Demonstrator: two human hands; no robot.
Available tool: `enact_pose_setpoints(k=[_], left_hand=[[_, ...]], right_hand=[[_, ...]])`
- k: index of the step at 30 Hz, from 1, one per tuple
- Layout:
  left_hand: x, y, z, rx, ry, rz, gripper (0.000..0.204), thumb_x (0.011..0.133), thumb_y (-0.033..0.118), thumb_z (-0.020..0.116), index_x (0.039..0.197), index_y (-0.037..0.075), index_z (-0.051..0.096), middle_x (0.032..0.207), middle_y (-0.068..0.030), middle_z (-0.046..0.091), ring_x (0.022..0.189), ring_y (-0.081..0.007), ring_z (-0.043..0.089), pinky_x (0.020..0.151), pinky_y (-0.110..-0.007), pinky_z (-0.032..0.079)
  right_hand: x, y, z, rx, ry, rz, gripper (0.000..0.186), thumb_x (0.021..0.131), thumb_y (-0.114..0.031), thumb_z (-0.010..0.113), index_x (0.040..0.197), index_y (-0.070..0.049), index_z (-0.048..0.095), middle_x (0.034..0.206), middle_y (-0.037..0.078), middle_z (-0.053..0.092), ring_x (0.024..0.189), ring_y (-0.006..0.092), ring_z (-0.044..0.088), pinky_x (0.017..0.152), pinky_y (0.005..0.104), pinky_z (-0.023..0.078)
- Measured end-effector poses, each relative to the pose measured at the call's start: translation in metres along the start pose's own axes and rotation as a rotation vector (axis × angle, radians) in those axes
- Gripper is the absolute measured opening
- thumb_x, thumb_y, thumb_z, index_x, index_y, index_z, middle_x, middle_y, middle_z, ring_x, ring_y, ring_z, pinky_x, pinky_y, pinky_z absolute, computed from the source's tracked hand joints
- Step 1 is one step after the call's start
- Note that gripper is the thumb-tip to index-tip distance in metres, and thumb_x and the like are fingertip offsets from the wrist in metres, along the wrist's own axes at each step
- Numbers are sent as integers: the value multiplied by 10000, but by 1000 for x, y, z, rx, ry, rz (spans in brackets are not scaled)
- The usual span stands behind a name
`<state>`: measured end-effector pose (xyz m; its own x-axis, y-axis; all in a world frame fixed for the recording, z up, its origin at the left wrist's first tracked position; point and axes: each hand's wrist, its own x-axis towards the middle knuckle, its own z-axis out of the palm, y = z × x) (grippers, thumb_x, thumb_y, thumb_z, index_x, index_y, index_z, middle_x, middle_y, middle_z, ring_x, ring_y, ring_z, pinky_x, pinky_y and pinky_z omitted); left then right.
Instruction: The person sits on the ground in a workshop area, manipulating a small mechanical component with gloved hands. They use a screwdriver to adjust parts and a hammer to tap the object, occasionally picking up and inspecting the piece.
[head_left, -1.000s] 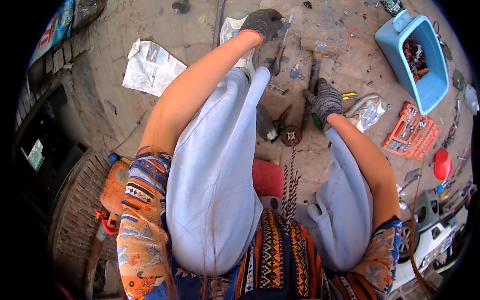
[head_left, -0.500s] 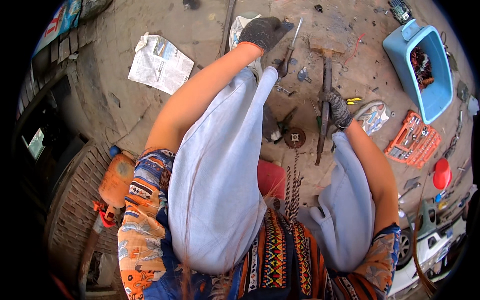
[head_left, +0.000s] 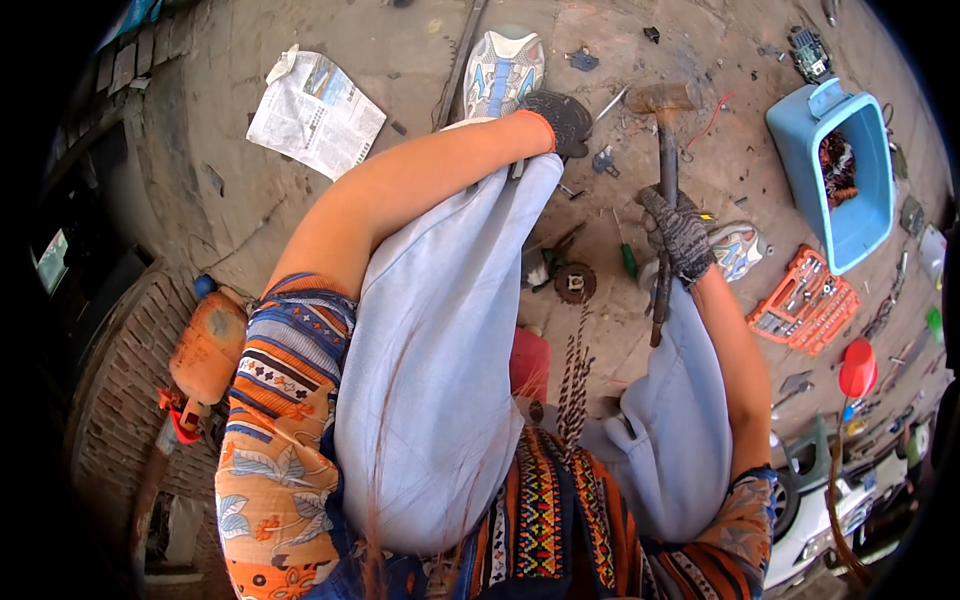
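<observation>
A dusty concrete floor [head_left: 400, 60] carries a newspaper [head_left: 315, 113], a blue bin [head_left: 850, 240], an orange socket set [head_left: 808, 300], a red funnel [head_left: 857, 367] and scattered metal bits.

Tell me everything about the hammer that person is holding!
The hammer has a chunky, rusty-brown metal head at the top and a long dark handle, worn and dirty-looking. It stands nearly straight up and down in the picture, head pointing away from the person, over the dusty concrete ground. The right hand, in a grey knitted glove, grips the handle about halfway down, and the handle's end pokes out below the fist, near the light blue trouser knee.
</observation>
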<state>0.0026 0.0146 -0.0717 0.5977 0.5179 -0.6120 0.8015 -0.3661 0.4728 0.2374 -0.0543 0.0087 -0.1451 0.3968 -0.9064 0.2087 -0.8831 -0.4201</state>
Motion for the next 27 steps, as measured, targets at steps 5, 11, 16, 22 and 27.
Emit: enact_pose_setpoints(k=[5,11,16,22,27], left_hand=[[-4,-4,11,16,-142,134,433,708,461,611,951,106,653,963,-144,633,906,-329,603,765,-453,465],[-31,-7,-16,-46,11,165,403,800,449,546,960,93,647,954,-128,634,906,-317,599,769,-436,463],[-48,-28,-12,-103,609,-23,334,844,398,525,983,122,652,962,-99,636,865,-288,604,742,-406,473],[-52,-48,3,-194,894,-219,270,830,338,568,963,124,665,916,-103,651,824,-282,612,728,-395,478],[-54,-49,8,-241,990,-174,271,832,293,575,983,79,646,936,-132,644,853,-306,611,764,-401,476]], right_hand=[[-4,-9,9,-111,120,-150,340,901,-382,536,812,-59,591,560,-10,502,437,75,446,404,241,351],[39,-21,20,-441,173,-508,358,946,-326,424,849,-23,588,660,124,577,562,232,558,540,354,449],[85,-7,24,-1357,269,-828,419,825,-137,515,1222,-23,445,831,191,615,748,358,589,673,449,466],[93,-8,21,-749,185,-706,383,879,-412,492,895,-40,582,588,81,541,475,181,508,454,323,405],[39,-48,32,-519,247,-553,365,915,-367,443,776,-58,578,604,69,543,499,183,499,458,309,393]])
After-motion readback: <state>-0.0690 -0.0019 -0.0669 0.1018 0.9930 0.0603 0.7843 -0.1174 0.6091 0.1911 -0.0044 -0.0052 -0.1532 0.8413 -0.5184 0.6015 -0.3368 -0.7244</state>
